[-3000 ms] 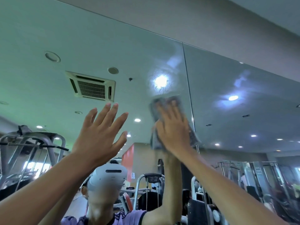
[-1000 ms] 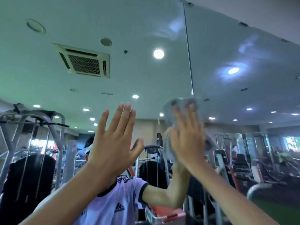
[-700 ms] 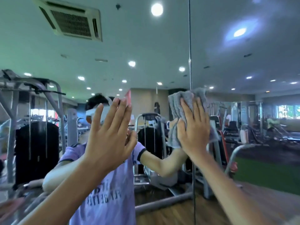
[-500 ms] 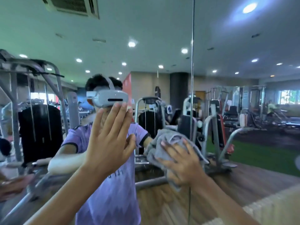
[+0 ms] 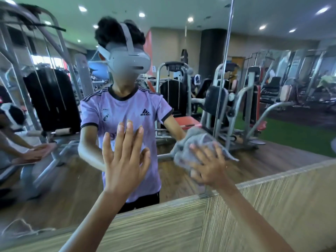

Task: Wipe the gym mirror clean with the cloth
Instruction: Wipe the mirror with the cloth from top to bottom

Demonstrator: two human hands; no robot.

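The gym mirror (image 5: 272,146) fills most of the frame, and the wipe looks to be working low on the glass, just above the wood-grain panel (image 5: 163,224). At centre the left hand (image 5: 125,164) is held flat with straight fingers, while the right hand (image 5: 211,168) presses spread fingers on the bunched grey cloth (image 5: 190,144) at centre-right. The next move probably needs even pressure sideways along the bottom strip.
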